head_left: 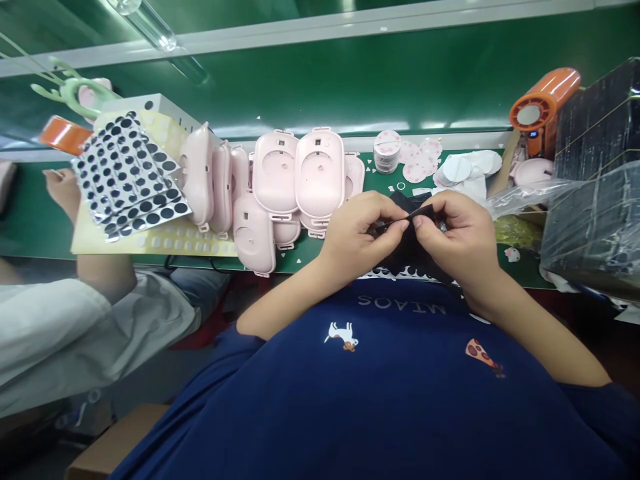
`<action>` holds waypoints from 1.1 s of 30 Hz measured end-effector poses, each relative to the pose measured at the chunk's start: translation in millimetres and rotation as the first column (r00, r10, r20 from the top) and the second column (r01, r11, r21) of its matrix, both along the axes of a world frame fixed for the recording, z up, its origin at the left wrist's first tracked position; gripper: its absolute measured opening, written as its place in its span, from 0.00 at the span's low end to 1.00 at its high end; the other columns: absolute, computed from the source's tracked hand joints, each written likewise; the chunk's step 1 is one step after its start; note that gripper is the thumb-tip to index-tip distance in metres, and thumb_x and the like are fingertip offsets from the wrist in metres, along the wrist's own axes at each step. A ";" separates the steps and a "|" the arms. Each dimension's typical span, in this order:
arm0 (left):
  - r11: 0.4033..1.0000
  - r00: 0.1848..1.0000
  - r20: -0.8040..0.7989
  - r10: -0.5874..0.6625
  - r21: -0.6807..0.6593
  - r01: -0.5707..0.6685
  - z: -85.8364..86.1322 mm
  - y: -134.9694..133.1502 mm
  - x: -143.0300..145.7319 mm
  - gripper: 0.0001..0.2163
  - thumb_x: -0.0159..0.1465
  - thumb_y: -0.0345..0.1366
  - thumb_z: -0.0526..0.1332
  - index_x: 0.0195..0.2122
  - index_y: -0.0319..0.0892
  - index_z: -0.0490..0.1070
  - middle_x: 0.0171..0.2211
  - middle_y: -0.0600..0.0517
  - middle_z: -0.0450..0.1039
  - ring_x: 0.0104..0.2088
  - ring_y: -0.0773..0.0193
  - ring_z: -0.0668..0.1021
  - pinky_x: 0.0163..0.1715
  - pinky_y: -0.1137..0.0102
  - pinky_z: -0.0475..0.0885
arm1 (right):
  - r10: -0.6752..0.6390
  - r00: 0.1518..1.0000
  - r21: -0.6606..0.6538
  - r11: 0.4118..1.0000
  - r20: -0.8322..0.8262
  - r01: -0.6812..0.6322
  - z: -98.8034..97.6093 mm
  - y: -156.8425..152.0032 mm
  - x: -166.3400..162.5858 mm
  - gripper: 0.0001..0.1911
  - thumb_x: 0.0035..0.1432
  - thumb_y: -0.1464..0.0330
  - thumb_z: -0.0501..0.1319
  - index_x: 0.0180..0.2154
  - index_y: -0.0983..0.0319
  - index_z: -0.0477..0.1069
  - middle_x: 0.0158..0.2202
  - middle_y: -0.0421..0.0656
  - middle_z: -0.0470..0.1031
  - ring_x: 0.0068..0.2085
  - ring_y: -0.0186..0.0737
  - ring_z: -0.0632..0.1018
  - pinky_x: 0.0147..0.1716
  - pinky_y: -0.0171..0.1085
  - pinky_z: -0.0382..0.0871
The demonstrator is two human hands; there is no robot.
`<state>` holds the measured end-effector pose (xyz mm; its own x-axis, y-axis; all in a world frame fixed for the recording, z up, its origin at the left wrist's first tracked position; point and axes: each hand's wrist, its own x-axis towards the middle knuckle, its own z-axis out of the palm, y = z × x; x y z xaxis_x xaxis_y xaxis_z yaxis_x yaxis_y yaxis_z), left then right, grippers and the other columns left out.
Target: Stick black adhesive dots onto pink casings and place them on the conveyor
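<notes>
Close to my chest, both hands pinch a thin black sheet (404, 252) whose material I cannot make out. My left hand (353, 230) is closed, thumb and forefinger on the sheet's upper edge. Just beside it, my right hand (460, 233) grips a small folded-up part between thumb and fingers. More black pieces show behind the fingertips, and a strip with black and white shapes lies below. Left of my hands stand several pale pink plastic cases (320, 170) with round recesses. Beyond them is a stack of round patterned stickers (387, 150), with loose ones (423, 160) alongside.
Sheets of black dots (130, 173) lie on yellow sheets (195, 247) at left, near a co-worker's hand (63, 190). An orange fan (543, 100) and a plastic-wrapped dark stack (595, 220) stand at right. White round pieces (465, 167) lie on the green table (310, 250).
</notes>
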<state>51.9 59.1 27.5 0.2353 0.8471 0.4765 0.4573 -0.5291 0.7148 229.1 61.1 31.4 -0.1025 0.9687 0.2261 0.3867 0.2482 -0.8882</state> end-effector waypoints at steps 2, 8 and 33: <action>0.997 0.998 -0.058 0.021 0.071 -0.017 -0.2 -1.5 1.0 0.05 0.67 0.35 0.61 0.35 0.42 0.75 0.33 0.51 0.79 0.34 0.64 0.79 0.37 0.67 0.74 | -0.024 0.999 0.019 1.000 0.021 0.023 -0.4 0.5 -1.3 0.08 0.53 0.70 0.64 0.25 0.58 0.66 0.23 0.36 0.65 0.25 0.33 0.65 0.23 0.34 0.59; 0.977 0.995 -0.090 -0.051 0.202 0.069 4.0 -7.8 3.4 0.05 0.69 0.31 0.59 0.37 0.43 0.74 0.35 0.51 0.80 0.37 0.65 0.81 0.40 0.68 0.75 | -0.046 0.997 0.060 0.997 0.056 0.043 -3.0 2.7 -2.1 0.10 0.55 0.69 0.62 0.25 0.58 0.64 0.22 0.36 0.64 0.25 0.32 0.64 0.23 0.34 0.58; 0.756 0.773 0.577 0.262 -0.621 0.207 -21.0 5.8 11.5 0.13 0.50 0.39 0.75 0.31 0.39 0.77 0.32 0.52 0.80 0.36 0.61 0.81 0.41 0.67 0.77 | -0.054 0.723 0.403 0.858 0.689 -0.320 4.3 -13.4 -4.0 0.16 0.68 0.69 0.52 0.26 0.59 0.66 0.23 0.42 0.69 0.28 0.40 0.68 0.32 0.41 0.56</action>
<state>63.4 64.9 6.5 0.0716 0.9879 -0.1376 -0.1842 0.1487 0.9716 225.1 47.6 35.8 -0.5223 0.7206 0.4560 0.7442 0.6462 -0.1688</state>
